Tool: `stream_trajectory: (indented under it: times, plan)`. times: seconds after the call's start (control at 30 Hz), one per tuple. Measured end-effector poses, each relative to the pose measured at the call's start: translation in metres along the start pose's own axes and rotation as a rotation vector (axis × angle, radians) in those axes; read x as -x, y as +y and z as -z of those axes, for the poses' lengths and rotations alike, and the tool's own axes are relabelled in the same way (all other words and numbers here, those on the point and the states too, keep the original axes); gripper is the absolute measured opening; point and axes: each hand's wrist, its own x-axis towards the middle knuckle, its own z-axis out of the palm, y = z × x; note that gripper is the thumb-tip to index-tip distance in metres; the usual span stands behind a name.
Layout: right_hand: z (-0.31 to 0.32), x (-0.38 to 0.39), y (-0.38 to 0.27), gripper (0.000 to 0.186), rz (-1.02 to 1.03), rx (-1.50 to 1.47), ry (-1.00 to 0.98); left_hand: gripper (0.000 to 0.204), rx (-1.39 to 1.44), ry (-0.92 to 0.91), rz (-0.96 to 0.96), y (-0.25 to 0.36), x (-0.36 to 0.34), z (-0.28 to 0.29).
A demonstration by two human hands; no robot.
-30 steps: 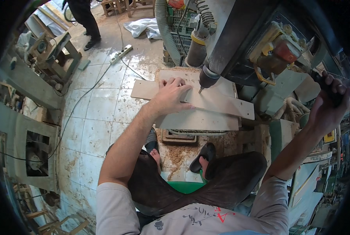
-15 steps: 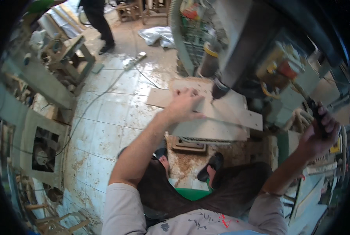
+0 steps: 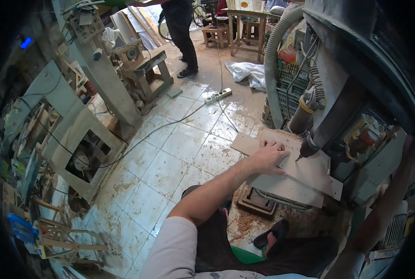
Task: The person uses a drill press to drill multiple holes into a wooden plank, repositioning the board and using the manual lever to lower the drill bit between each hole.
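My left hand lies on a narrow wooden strip, its fingers curled over the strip and its thumb stretched along the near side. Under the strip sits a wider pale board, dusted at its far edge. Just right of my fingertips, a drill press chuck points its thin bit down at the wood. Whether the bit touches the surface, I cannot tell. My right hand is raised at the dark right rim; its fingers and anything in them are hidden.
Behind the board a ribbed grey hose hangs beside stacked crates. A power strip and its cable lie on the tiled floor. Sawdust surrounds a brown base below. Another person stands at the far left.
The view has swung left, so the scene sits farther right and lower. My right hand, earlier gripping a black handle, is now at the dark rim. The left hand remains on the strip.
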Motion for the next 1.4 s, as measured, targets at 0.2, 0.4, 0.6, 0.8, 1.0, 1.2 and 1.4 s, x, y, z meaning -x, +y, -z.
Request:
stream_trajectory:
  times: [0.2,0.4,0.6,0.8,1.0,1.2,1.4]
  plan:
    - [-0.031,-0.033,0.019,0.031,-0.024,0.019,-0.009,0.081,-0.003,-0.041,0.077,-0.016,0.01,0.019]
    - [-0.048,-0.038,0.029,0.029,-0.015,0.026,0.01,0.075,0.012,-0.02,0.095,-0.02,0.014,0.014]
    - [-0.056,-0.039,0.018,0.026,0.05,0.066,0.034,0.071,0.022,0.046,0.017,-0.009,-0.005,0.0]
    - [-0.081,-0.009,0.003,0.038,0.153,0.025,0.054,0.07,-0.006,0.093,0.041,-0.004,-0.008,-0.007]
    - [-0.067,-0.003,-0.005,0.032,0.18,0.069,0.121,0.07,-0.057,0.123,0.039,-0.001,-0.015,-0.007]
    - [-0.048,0.006,-0.01,0.026,0.309,0.308,0.078,0.072,-0.082,0.064,0.076,0.001,-0.02,-0.005]
    - [-0.055,0.02,-0.019,0.024,0.324,0.219,0.078,0.071,-0.055,0.105,0.066,-0.001,-0.023,-0.006]
